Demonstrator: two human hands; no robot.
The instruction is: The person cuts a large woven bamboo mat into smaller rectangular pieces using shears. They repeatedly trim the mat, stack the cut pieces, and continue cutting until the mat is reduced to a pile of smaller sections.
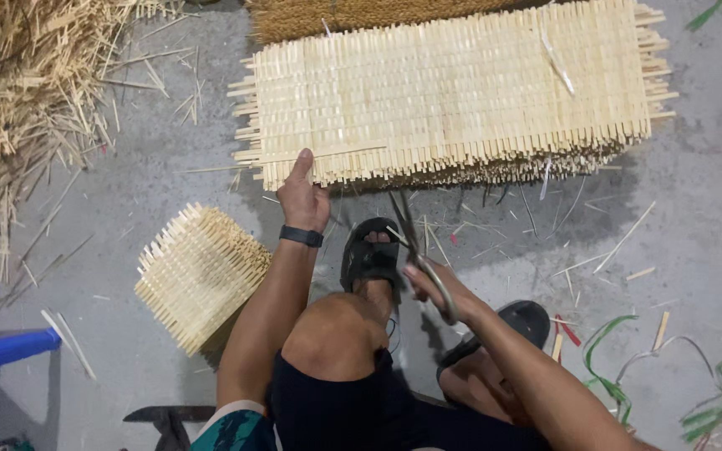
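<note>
A thick stack of pale woven bamboo mats [453,92] lies on the grey concrete floor in front of me. My left hand [302,196], with a dark band on the wrist, rests on the stack's near left edge, thumb up against the top mat. My right hand [432,288] grips a pair of metal scissors [411,242], blades pointing up toward the stack's near edge. My knee and a foot in a black sandal [369,255] sit between the two hands.
A smaller pile of woven squares [198,276] lies at the left. Loose bamboo offcuts [18,100] heap at far left. Green strapping [620,359] curls at right, a second sandal [528,321] near it. A blue plastic leg [6,351] shows at lower left.
</note>
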